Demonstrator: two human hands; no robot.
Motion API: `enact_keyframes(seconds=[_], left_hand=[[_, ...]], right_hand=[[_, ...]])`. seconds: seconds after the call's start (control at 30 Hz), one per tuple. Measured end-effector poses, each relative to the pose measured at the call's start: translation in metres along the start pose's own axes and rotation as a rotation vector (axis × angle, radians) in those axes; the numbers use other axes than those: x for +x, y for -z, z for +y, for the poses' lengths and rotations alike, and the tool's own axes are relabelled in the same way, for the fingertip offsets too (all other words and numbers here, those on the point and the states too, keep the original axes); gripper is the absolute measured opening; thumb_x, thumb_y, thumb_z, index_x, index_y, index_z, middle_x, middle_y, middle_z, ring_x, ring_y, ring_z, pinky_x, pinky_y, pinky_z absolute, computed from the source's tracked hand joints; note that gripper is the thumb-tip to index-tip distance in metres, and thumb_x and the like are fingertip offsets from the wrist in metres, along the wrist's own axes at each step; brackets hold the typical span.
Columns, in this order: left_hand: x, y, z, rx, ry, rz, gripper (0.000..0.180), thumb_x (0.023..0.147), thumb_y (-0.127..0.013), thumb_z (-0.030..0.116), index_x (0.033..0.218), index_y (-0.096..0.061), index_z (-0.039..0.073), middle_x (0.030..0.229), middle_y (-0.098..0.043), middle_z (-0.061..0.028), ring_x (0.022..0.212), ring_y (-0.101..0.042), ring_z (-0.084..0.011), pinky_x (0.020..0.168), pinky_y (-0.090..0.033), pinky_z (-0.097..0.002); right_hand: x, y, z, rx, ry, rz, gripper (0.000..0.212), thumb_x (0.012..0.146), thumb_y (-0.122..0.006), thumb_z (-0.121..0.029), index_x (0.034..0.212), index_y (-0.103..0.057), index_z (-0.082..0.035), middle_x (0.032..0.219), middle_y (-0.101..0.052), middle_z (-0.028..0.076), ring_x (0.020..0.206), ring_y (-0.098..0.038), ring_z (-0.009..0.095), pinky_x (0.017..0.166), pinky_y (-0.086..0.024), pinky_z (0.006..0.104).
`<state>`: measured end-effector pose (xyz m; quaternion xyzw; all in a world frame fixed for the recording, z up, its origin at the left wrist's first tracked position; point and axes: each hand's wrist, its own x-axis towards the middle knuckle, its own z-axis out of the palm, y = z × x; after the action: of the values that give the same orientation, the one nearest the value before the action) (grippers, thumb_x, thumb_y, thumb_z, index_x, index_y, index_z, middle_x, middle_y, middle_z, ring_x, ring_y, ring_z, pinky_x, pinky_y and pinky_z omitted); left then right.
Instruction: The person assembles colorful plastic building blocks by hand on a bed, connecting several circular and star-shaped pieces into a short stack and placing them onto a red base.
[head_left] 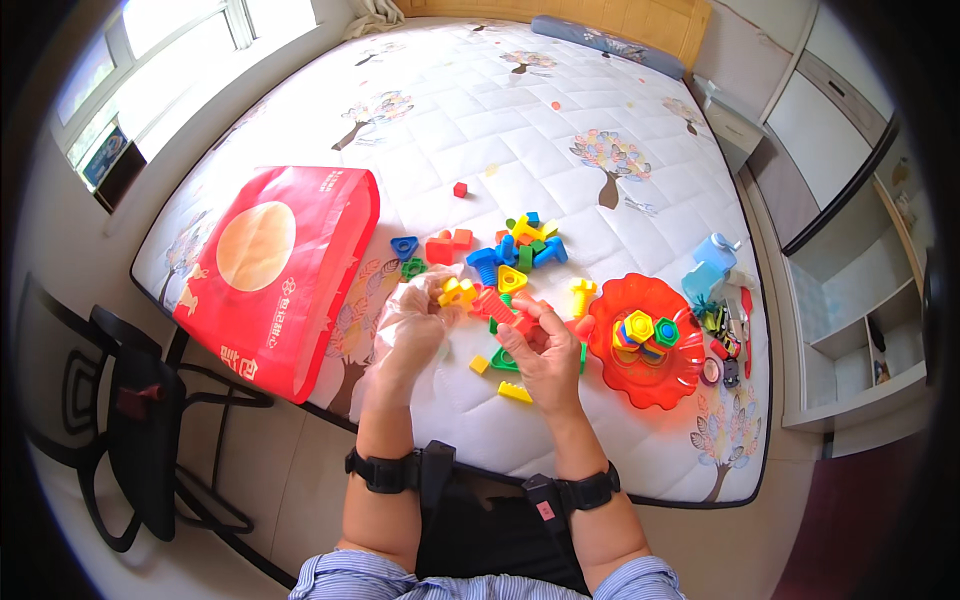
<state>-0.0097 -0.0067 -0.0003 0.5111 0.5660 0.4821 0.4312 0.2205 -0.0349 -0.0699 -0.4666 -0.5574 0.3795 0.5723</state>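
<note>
My left hand is smeared by motion, with something pale and filmy around it. Its fingers close on a yellow toy nut with a lobed outline. To its right, my right hand pinches a red toy bolt, whose ridged shaft points toward the yellow nut. Just beyond the hands lies a pile with a blue bolt, a yellow triangular nut and a green piece. A yellow bolt stands right of the pile. Near my right wrist lie a yellow strip and a small yellow block.
At right, a red scalloped plate holds several stacked coloured pieces. Small toys and a blue bottle lie past it. A large red bag rests at left on the mattress. A black chair stands beside the bed.
</note>
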Motion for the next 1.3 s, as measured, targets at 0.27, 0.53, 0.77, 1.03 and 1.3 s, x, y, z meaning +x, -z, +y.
enact_keyframes(seconds=[0.27,0.53,0.77,1.03,1.3], left_hand=[[-0.002,0.0,-0.009,0.026,-0.183,-0.276,0.043,0.115,-0.094,0.01,0.157,-0.083,0.004,0.156,-0.086,-0.0105,0.129,-0.085,-0.019,0.112,-0.07,-0.0359],[-0.014,0.0,0.007,-0.283,-0.01,-0.258,0.034,0.126,-0.083,0.018,0.156,-0.081,0.003,0.15,-0.084,-0.0087,0.13,-0.082,-0.0156,0.11,-0.071,-0.0354],[-0.014,-0.006,0.004,-0.605,0.051,-0.293,0.026,0.123,-0.085,0.011,0.146,-0.079,0.0,0.136,-0.083,-0.0103,0.132,-0.081,-0.0195,0.119,-0.07,-0.039],[-0.012,-0.019,-0.015,-0.767,0.112,-0.209,0.046,0.122,-0.084,0.008,0.165,-0.067,0.005,0.161,-0.077,-0.0171,0.151,-0.077,-0.0302,0.131,-0.065,-0.0495],[0.001,-0.023,-0.01,-0.297,-0.172,-0.173,0.073,0.124,-0.076,0.0,0.19,-0.048,0.011,0.166,-0.075,-0.017,0.153,-0.076,-0.0297,0.129,-0.062,-0.0436]], right_hand=[[-0.003,0.013,-0.014,0.094,-0.061,-0.053,0.059,0.114,-0.1,-0.018,0.164,-0.079,0.005,0.137,-0.087,0.009,0.114,-0.086,0.013,0.103,-0.072,0.0309],[-0.006,0.009,-0.047,-0.231,0.127,0.012,0.062,0.107,-0.105,-0.026,0.153,-0.08,0.006,0.144,-0.087,0.025,0.112,-0.091,0.026,0.093,-0.075,0.0375],[-0.007,0.006,-0.042,0.183,-0.082,0.037,0.056,0.113,-0.101,-0.03,0.149,-0.081,0.007,0.123,-0.09,0.014,0.099,-0.088,0.019,0.087,-0.073,0.0335],[-0.002,0.004,-0.046,0.472,-0.228,-0.021,0.053,0.119,-0.095,-0.035,0.151,-0.082,0.005,0.107,-0.089,0.007,0.085,-0.083,0.012,0.079,-0.068,0.0286],[-0.005,0.012,-0.05,0.751,-0.358,-0.064,0.049,0.12,-0.093,-0.032,0.154,-0.082,0.002,0.114,-0.091,0.009,0.089,-0.086,0.015,0.081,-0.072,0.0318]])
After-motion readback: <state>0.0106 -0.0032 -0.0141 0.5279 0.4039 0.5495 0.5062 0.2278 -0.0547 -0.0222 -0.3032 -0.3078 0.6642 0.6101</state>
